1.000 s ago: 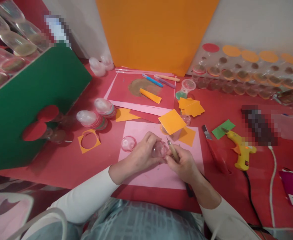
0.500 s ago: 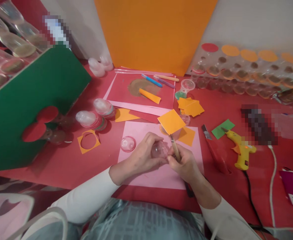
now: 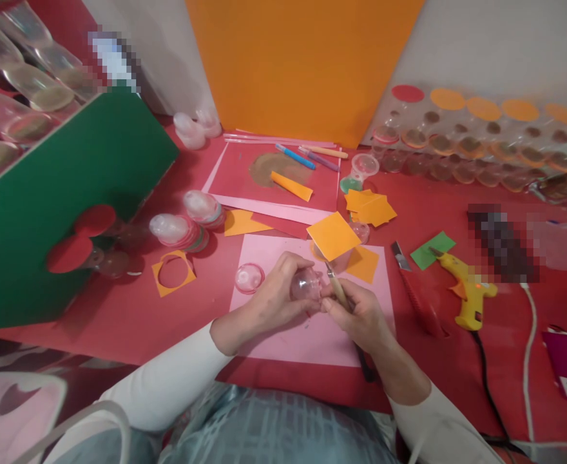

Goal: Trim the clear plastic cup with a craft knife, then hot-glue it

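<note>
My left hand (image 3: 274,293) is closed round a small clear plastic cup (image 3: 305,283), which lies on its side with its open end toward the right. In my right hand (image 3: 362,317) is a wooden-handled craft knife (image 3: 339,291), its slim metal end pointing up and away. The fingertips of that hand meet the cup's rim. Beneath both hands lies a pink sheet (image 3: 269,341). Just beyond the knife tip sits an orange card square (image 3: 334,236), raised on something mostly hidden. A clear round lid (image 3: 249,278) rests left of my left hand.
On the right are a red box cutter (image 3: 421,293), a yellow glue gun (image 3: 471,290) and a green card (image 3: 433,249). Stacked clear cups (image 3: 172,231) and an orange cut-out frame (image 3: 173,273) lie left. Bottle assemblies (image 3: 471,145) line the back right; a green board (image 3: 71,206) stands left.
The cup has turned slightly in my left hand, showing more of its side. My right hand and the knife have shifted a little. The whole view has drifted slightly.
</note>
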{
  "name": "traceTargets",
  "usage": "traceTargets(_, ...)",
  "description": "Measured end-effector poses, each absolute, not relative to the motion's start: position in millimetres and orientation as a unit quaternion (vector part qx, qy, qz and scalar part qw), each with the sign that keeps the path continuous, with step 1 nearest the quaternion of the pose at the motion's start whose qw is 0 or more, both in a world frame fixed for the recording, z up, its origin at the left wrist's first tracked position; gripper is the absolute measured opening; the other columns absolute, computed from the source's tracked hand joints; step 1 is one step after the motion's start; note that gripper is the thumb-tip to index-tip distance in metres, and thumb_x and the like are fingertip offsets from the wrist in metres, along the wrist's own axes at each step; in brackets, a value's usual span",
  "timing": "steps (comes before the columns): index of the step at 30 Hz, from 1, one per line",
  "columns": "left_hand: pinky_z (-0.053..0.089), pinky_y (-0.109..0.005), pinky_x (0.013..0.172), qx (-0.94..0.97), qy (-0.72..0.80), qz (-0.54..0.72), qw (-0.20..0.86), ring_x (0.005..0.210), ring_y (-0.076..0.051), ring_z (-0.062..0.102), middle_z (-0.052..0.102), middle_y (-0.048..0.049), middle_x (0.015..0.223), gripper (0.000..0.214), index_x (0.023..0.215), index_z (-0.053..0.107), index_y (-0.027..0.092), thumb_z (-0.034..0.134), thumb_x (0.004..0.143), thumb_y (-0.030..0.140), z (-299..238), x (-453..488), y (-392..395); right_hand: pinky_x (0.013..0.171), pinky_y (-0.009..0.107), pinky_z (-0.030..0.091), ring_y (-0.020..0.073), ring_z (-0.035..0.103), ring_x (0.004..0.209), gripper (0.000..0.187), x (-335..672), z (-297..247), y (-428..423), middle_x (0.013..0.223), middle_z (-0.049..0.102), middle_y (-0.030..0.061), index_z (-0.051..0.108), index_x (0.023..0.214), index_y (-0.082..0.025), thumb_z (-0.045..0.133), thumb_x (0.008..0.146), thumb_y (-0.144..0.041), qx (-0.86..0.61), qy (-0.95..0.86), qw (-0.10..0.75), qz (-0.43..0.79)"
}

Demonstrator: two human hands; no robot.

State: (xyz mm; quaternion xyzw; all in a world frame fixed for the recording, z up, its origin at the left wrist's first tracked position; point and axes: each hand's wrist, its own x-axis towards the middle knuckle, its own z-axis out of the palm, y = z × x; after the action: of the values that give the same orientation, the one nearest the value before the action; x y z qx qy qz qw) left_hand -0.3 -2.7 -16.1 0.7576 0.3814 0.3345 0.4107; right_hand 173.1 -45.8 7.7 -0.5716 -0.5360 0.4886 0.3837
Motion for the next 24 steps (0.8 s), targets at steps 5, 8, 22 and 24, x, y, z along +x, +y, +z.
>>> traceTargets(5,0.051,-0.035,0.077,0.773,0.374,0.325,0.396,0.094,-0.021,0.057,0.055,-0.0054,0.104,0.053,0.107,0.047,0.022,0.081,0.069,0.033,-14.7,-0.4,-2.9,0.045,0.021,0.039,0.0103,0.044,0.047,0.009,172.9,8.4,-44.4,0.053,0.052,-0.0044,0.052,0.063,-0.023,0.054,0.070,-0.028,-0.576,-0.565,0.362,0.468)
traceTargets(8,0.051,-0.035,0.076,0.779,0.367,0.325,0.392,0.092,-0.021,0.057,0.054,-0.0057,0.103,0.052,0.107,0.046,0.022,0.080,0.070,0.034,-14.9,-0.2,-3.8,0.047,0.022,0.040,0.0112,0.046,0.047,0.008,172.9,6.0,-44.6,0.053,0.052,-0.0044,0.051,0.062,-0.023,0.053,0.069,-0.027,-0.585,-0.583,0.353,0.440)
traceTargets(22,0.050,-0.030,0.071,0.777,0.358,0.376,0.356,0.087,-0.017,0.056,0.052,-0.0041,0.099,0.046,0.107,0.043,0.023,0.074,0.074,0.027,-19.4,4.8,-7.2,0.039,0.020,0.033,0.0075,0.033,0.040,0.009,167.8,3.2,-44.4,0.045,0.039,-0.0085,0.048,0.057,-0.023,0.052,0.064,-0.026,-0.599,-0.540,0.383,0.451)
traceTargets(24,0.050,-0.029,0.070,0.774,0.356,0.378,0.361,0.086,-0.017,0.056,0.052,-0.0035,0.098,0.044,0.107,0.043,0.023,0.073,0.075,0.025,-19.6,4.8,-7.1,0.036,0.020,0.029,0.0068,0.030,0.037,0.009,167.7,1.1,-45.1,0.044,0.037,-0.0093,0.048,0.058,-0.023,0.054,0.065,-0.027,-0.594,-0.506,0.382,0.495)
